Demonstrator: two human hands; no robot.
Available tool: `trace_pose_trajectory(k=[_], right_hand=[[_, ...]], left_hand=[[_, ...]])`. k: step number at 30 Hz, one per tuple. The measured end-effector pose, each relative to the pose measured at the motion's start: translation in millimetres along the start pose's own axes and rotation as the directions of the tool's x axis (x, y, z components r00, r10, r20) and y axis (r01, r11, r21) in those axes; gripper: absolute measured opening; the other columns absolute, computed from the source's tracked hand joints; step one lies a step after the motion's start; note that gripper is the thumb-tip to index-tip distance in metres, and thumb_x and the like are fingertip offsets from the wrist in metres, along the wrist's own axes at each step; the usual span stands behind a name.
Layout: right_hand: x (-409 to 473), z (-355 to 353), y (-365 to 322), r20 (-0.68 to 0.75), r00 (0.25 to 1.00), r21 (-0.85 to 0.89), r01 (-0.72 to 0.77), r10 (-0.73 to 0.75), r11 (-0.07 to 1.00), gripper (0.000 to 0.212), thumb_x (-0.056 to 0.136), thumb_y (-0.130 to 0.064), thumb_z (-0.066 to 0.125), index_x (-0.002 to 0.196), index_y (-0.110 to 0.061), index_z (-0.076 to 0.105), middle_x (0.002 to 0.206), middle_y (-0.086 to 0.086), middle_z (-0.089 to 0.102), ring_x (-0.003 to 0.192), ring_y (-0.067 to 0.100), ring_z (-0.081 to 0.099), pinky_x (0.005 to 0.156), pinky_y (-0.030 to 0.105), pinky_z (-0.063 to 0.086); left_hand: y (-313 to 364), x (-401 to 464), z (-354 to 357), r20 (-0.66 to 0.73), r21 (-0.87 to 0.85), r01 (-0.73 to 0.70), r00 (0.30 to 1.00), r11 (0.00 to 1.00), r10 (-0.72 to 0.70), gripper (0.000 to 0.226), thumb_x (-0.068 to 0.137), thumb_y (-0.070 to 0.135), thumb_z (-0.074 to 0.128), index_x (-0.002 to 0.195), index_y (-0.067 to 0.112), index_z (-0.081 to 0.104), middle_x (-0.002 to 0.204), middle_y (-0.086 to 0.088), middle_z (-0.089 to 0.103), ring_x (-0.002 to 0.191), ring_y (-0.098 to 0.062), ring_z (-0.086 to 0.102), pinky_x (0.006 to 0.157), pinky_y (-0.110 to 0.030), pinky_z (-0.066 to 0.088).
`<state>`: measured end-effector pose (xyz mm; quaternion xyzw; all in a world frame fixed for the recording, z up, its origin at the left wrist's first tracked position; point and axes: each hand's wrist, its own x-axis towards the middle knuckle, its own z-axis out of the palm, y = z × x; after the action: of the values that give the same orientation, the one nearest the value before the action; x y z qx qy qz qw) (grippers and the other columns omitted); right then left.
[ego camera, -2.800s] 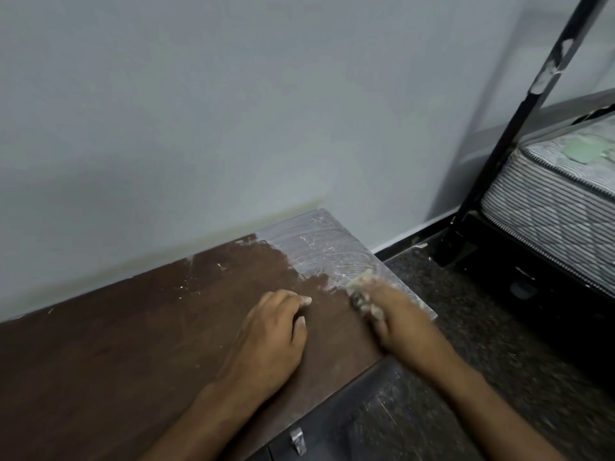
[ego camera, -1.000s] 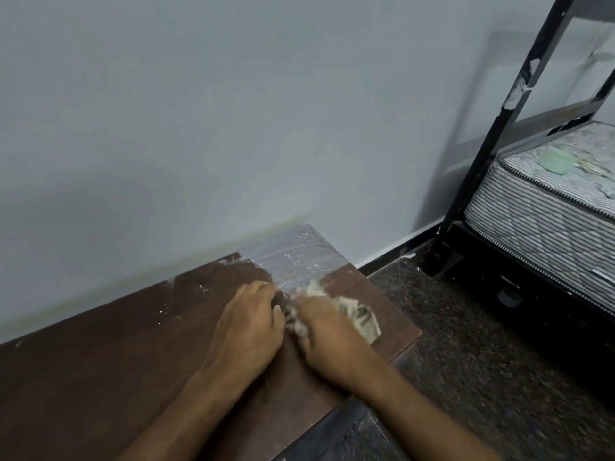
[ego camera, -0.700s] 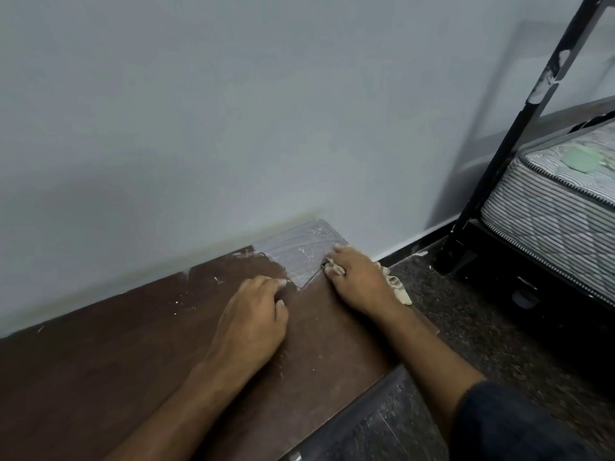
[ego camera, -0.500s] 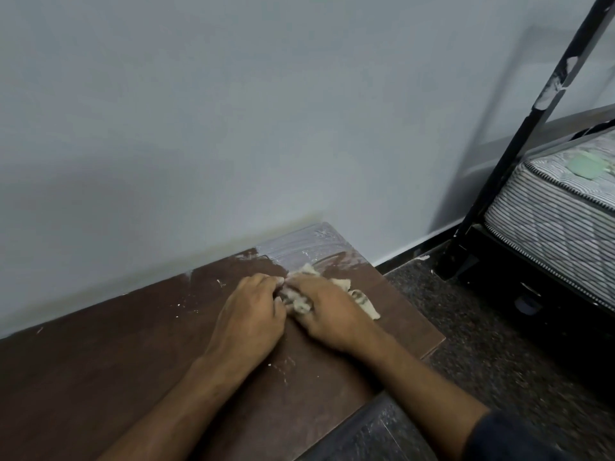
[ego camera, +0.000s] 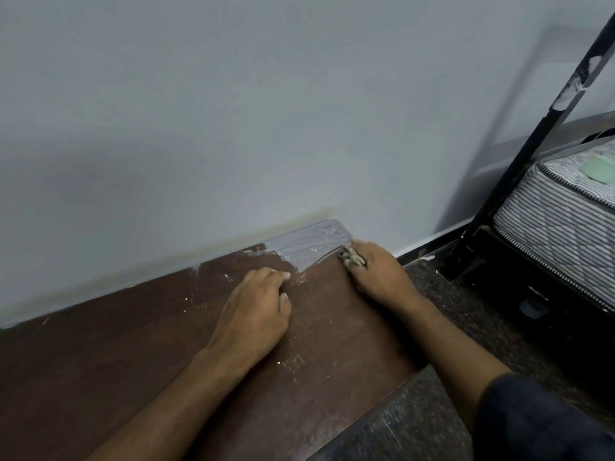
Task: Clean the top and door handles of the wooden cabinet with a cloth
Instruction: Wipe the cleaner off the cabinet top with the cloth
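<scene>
The dark brown top of the wooden cabinet [ego camera: 116, 354] runs along the wall, with a pale dusty patch [ego camera: 306, 247] left in its far right corner. My right hand [ego camera: 379, 274] presses a crumpled whitish cloth [ego camera: 353, 257] at the cabinet's right edge, beside that patch; only a scrap of cloth shows under the fingers. My left hand [ego camera: 256, 314] rests palm down on the wood, fingers curled, holding nothing. The cabinet's doors and handles are out of sight.
A grey wall [ego camera: 233, 111] rises right behind the cabinet. To the right is speckled dark floor [ego camera: 472, 314], then a black metal bed frame [ego camera: 519, 154] carrying a striped mattress [ego camera: 565, 221]. White crumbs [ego camera: 293, 362] lie on the wood near my left wrist.
My right hand has swept the cloth from beside my left hand out to the far right edge. The dusty patch is smaller than 2.8 s ago. My left hand stayed put.
</scene>
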<state>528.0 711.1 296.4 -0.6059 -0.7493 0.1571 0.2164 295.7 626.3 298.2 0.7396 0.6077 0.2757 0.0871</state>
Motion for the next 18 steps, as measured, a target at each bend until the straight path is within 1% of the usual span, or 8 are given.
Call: trace_pose_trajectory(k=[3,6,7,10,12,14,16,18], right_hand=[[-12,20,-23,-0.02,0.999,-0.047,0.048,-0.049,0.998,0.022,0.096,-0.02,0.048,0.11,-0.008,0.061,0.115,0.012,0.062,0.11,0.03,0.055,0.1,0.04,0.043],[-46,37,-35,0.113,0.955,0.01,0.276,-0.276,0.961,0.041,0.093,-0.031,0.045,0.129,-0.015,0.057,0.135,0.006,0.059,0.128,0.02,0.049,0.113,0.029,0.034],[-42,35,-29,0.122,0.947,0.016,0.298,-0.298,0.954,0.041,0.094,-0.03,0.046,0.13,-0.016,0.058,0.137,0.005,0.059,0.13,0.018,0.048,0.113,0.024,0.032],[-4,15,-15,0.049,0.99,-0.022,0.133,-0.132,0.991,0.022,0.099,-0.021,0.047,0.113,-0.011,0.061,0.122,0.01,0.063,0.118,0.027,0.055,0.106,0.036,0.04],[14,10,-16,-0.013,1.0,-0.044,-0.004,0.003,0.999,0.014,0.095,-0.017,0.046,0.095,-0.009,0.057,0.102,0.01,0.06,0.1,0.03,0.058,0.088,0.041,0.047],[12,20,-29,-0.025,0.999,-0.062,0.018,-0.02,0.998,0.012,0.092,-0.016,0.045,0.09,-0.01,0.055,0.095,0.01,0.058,0.091,0.029,0.057,0.08,0.041,0.047],[-4,37,-35,0.058,0.986,-0.034,0.156,-0.154,0.987,0.017,0.093,-0.021,0.046,0.102,-0.014,0.058,0.11,0.01,0.063,0.104,0.028,0.057,0.096,0.044,0.048],[-5,36,-24,0.12,0.959,-0.042,0.263,-0.256,0.964,0.037,0.096,-0.028,0.049,0.129,-0.015,0.058,0.138,0.008,0.058,0.133,0.024,0.048,0.117,0.037,0.034]], left_hand=[[-1,3,1,0.003,0.009,0.018,1.0,1.0,-0.018,0.038,0.091,0.019,0.054,0.128,0.015,0.06,0.122,0.004,0.061,0.116,-0.015,0.05,0.102,-0.03,0.04],[3,8,5,0.015,0.015,0.011,1.0,1.0,-0.011,0.04,0.092,0.021,0.053,0.131,0.017,0.057,0.124,0.005,0.059,0.118,-0.013,0.048,0.103,-0.029,0.039],[3,9,6,0.021,0.016,0.004,1.0,1.0,-0.004,0.04,0.092,0.022,0.053,0.131,0.018,0.057,0.124,0.006,0.058,0.118,-0.013,0.048,0.104,-0.029,0.039],[1,9,4,0.032,0.03,-0.012,0.999,0.999,0.011,0.04,0.093,0.024,0.051,0.132,0.018,0.056,0.126,0.007,0.058,0.118,-0.012,0.047,0.103,-0.029,0.04],[-4,10,3,0.035,0.057,-0.013,0.999,0.998,0.011,0.041,0.093,0.024,0.051,0.134,0.017,0.055,0.128,0.006,0.058,0.12,-0.013,0.048,0.103,-0.03,0.039],[-7,17,3,0.028,0.072,-0.002,1.0,0.997,0.0,0.041,0.094,0.025,0.051,0.134,0.014,0.056,0.13,0.003,0.059,0.124,-0.015,0.047,0.106,-0.031,0.038],[-6,28,5,0.019,0.077,0.013,1.0,0.997,-0.015,0.038,0.095,0.026,0.049,0.13,0.013,0.057,0.129,0.001,0.059,0.123,-0.016,0.048,0.106,-0.032,0.038],[-5,39,7,0.017,0.082,0.021,1.0,0.996,-0.022,0.033,0.096,0.028,0.046,0.122,0.012,0.06,0.123,-0.001,0.061,0.117,-0.017,0.051,0.103,-0.034,0.04]])
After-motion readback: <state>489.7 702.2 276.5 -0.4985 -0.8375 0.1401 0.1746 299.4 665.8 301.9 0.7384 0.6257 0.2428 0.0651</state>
